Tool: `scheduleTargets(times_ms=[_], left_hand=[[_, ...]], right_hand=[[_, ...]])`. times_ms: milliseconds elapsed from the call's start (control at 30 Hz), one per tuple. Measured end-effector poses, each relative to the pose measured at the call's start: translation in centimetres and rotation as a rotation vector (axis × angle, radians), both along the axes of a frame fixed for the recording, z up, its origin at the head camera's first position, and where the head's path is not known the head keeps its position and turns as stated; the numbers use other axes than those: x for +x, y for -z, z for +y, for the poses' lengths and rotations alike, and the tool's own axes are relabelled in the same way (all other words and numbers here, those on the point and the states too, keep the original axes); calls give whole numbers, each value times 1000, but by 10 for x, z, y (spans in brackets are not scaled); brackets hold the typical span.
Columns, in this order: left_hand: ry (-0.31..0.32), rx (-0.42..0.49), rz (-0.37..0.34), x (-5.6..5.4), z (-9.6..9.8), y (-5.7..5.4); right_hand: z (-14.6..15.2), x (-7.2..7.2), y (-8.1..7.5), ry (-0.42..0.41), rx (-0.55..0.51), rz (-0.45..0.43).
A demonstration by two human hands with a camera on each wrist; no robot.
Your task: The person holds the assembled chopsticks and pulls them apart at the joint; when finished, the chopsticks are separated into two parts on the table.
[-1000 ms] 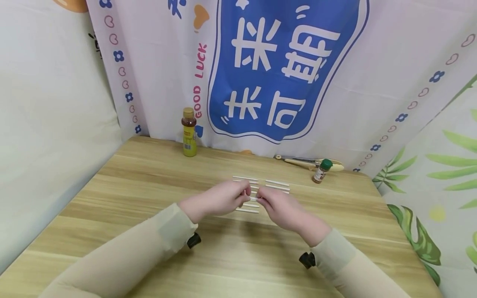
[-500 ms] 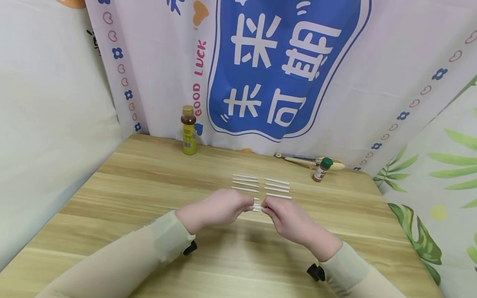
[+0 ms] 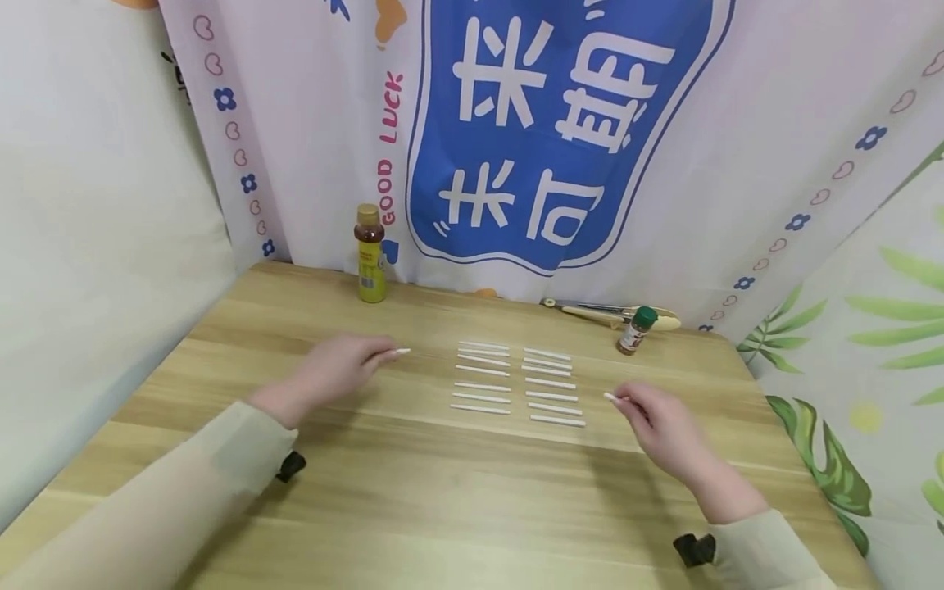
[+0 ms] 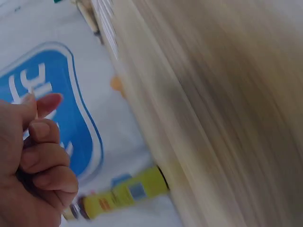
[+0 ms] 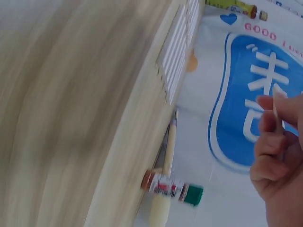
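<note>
My left hand [image 3: 339,369] is raised over the left part of the table and pinches a thin white stick [image 3: 403,351], with only its end poking out. On the other side, my right hand [image 3: 667,430] pinches another white stick [image 3: 610,397] between thumb and forefinger; in the right wrist view that stick [image 5: 278,111] points up out of the fist-like curled fingers. Between the hands, several white sticks lie in two columns on the wood. The left column [image 3: 481,386] has slimmer, pointed-looking ends; the right column [image 3: 555,397] looks blunter.
A yellow-labelled bottle [image 3: 372,262] stands at the back left of the wooden table [image 3: 442,508]. At the back right are a small green-capped jar [image 3: 636,331] and a pale-handled tool [image 3: 586,313]. A printed curtain [image 3: 317,147] hangs behind.
My hands were together at a white stick over the columns. They have moved apart, left hand leftward and right hand rightward, each with a white stick, uncovering both columns.
</note>
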State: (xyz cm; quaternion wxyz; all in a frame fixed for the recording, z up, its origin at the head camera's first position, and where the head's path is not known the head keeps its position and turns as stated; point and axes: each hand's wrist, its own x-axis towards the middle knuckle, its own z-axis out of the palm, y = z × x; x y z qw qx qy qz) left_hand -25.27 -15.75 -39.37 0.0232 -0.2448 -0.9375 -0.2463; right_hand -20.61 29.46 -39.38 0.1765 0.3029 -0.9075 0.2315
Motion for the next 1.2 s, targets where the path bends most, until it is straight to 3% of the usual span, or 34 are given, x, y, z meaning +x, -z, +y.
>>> scheduleTargets(times_ms=[200,333,467,767,1200], left_hand=[[150,-15,-91,2,48,5],[234,-97,-54,6,81,12],[281,-184,6,7,105,24],[316,-307,119,7,131,35],[328,-359,165,-1,147,38]], right_hand=[[-23,-11,7,-82,88,-208],[-36,-18,17,-78,121,-317],[-46,-23,27,-50,186,-383],[-60,-23,34,-56,287,-316],[-59,-24,37,-49,316,-332]])
